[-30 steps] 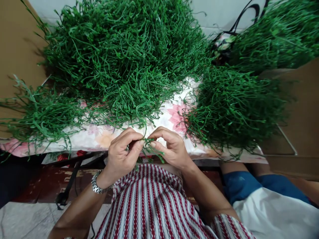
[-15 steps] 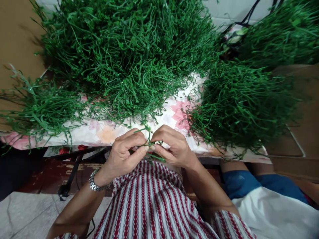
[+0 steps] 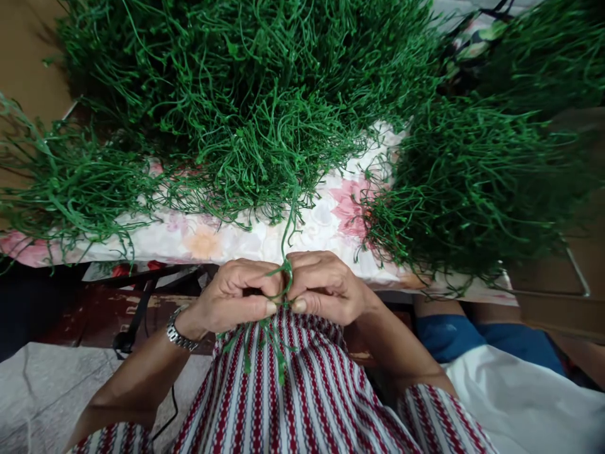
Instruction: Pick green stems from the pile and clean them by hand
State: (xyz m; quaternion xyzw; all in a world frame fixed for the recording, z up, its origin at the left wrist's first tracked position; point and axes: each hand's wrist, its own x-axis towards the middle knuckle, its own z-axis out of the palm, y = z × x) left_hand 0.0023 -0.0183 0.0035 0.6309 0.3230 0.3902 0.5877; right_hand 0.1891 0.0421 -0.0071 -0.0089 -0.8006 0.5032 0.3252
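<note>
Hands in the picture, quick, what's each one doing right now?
Left hand: closed, pinching thin green stems that hang below it.
Right hand: closed, pinching at the same stems.

Seemingly a homelike workroom: flowered tablecloth (image 3: 203, 243) and heaped green stems (image 3: 236, 94) beyond the left hand (image 3: 241, 293), tiled floor (image 3: 42, 391) below.

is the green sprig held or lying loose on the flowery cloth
Held: the left hand and the right hand both pinch the green sprig, its strands hanging below over the striped garment.
</note>
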